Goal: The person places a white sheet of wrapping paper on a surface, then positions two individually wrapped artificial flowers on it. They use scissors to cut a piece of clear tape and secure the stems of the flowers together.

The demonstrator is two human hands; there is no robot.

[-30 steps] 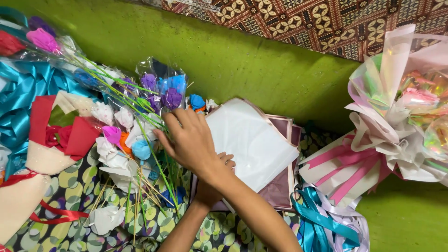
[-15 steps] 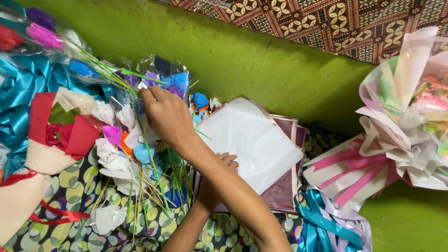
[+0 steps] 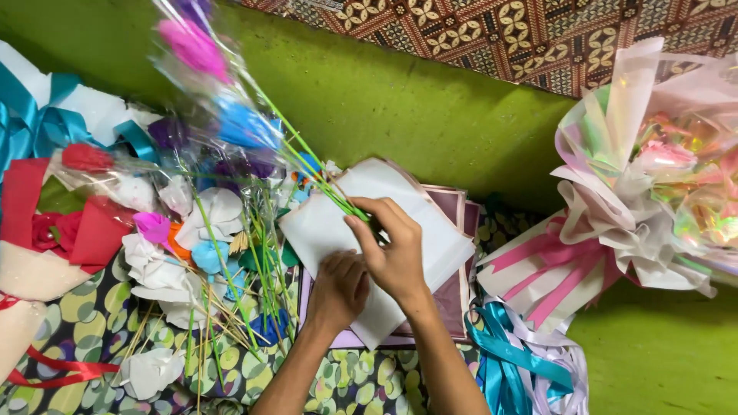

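My right hand (image 3: 392,250) pinches the lower ends of a few green flower stems (image 3: 307,169) over a white paper sheet (image 3: 434,230). The stems rise up and left to a pink flower head (image 3: 192,46) and a blue one (image 3: 242,127), blurred and wrapped in clear film. My left hand (image 3: 338,288) rests curled on the near part of the white sheet, just below the right hand. Dark pink sheets (image 3: 455,303) lie under the white one.
A pile of loose paper flowers on sticks (image 3: 192,230) lies left of the sheet on a spotted cloth (image 3: 77,315). A red rose bouquet (image 3: 69,223) and teal ribbon (image 3: 46,123) are far left. A wrapped pink bouquet (image 3: 653,177) and ribbon coils (image 3: 515,361) lie right.
My right hand reached left into the flower pile, took hold of a few stems and drew them back right over the white sheet. The left hand stayed on the sheet.
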